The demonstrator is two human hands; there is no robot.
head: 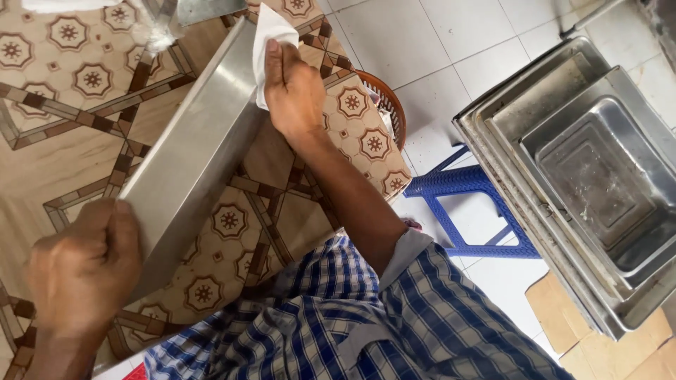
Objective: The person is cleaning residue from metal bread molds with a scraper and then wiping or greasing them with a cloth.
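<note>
the person's left hand (83,271) is curled into a loose fist around the near corner of a long steel tray (190,151), the fingers folded over its rim so that only their backs and knuckles show; the grip looks closed, with the thumb side pressed against the metal. the tray stands tilted on its edge, running from that corner up and away across a table (63,162) covered in a brown and cream patterned cloth.

the right hand (292,91) is at the tray's far end, fingers bent and clamped on a white cloth (270,42). the cloth is pinched between the fingers and the tray's upper edge, with part of it sticking up above the hand and part tucked under the palm against the steel. the forearm comes out of a blue and white checked shirt sleeve (422,295).

beside the table, on the white tiled floor (458,42), a stack of steel trays (584,176) lies nested one inside another, partly over a blue plastic stool (465,186) and flattened cardboard (563,309). the rim of a brown woven basket (387,102) shows past the table's edge.
</note>
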